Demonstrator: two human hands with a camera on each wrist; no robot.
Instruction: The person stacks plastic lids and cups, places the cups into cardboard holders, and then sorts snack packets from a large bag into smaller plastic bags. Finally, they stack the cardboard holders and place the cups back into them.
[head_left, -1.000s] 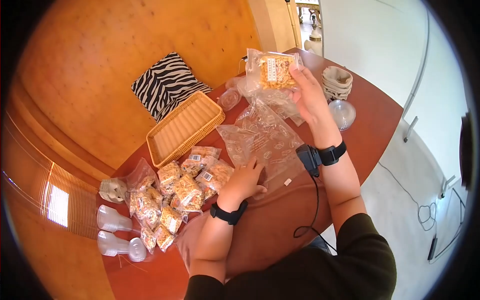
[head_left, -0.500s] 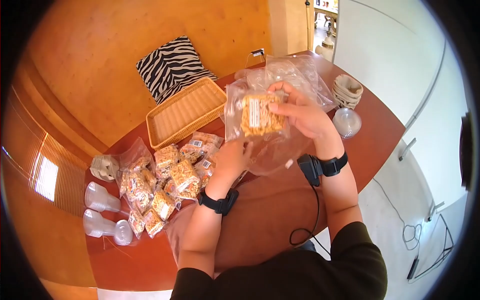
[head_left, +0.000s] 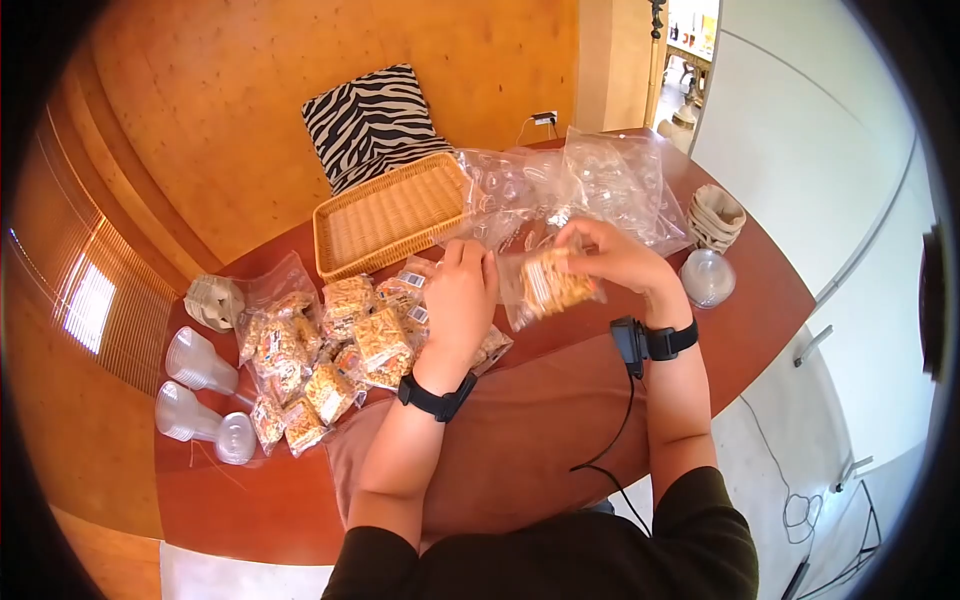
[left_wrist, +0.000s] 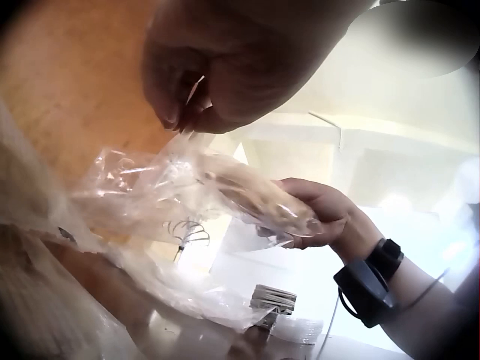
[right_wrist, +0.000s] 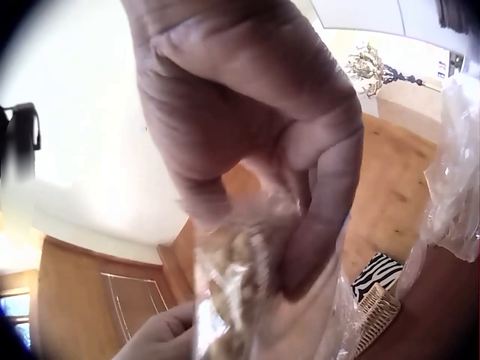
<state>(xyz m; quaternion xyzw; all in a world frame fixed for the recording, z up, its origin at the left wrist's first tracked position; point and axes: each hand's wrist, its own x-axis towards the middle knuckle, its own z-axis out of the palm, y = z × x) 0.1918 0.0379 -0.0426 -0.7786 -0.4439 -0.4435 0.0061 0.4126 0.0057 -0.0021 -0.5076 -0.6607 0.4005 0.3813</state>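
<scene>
In the head view, the right hand [head_left: 622, 258] grips a clear packet of golden snack pieces [head_left: 556, 284] by its right side, tilted above the table. The left hand [head_left: 461, 298] is at the packet's left end, fingers curled. The left wrist view shows the left hand [left_wrist: 225, 67] pinching the clear wrapper's end, with the packet [left_wrist: 259, 196] stretching to the right hand [left_wrist: 319, 211]. Close up in the right wrist view, the right hand's thumb and fingers [right_wrist: 319, 225] hold the packet [right_wrist: 240, 285] between them. More snack packets [head_left: 382, 338] lie heaped left of the left hand.
A wicker basket [head_left: 330, 243] stands at the table's back edge beside a zebra-print cushion [head_left: 370, 120]. Large clear bags [head_left: 615, 185] lie behind the hands. Beige containers [head_left: 715, 218] and clear lids [head_left: 708, 278] are at right; clear cups [head_left: 190, 410] are at left.
The right hand has brought the packet down and closer to the left hand. The left hand has left the large clear bag and now pinches the packet's wrapper. The large bags lie farther back.
</scene>
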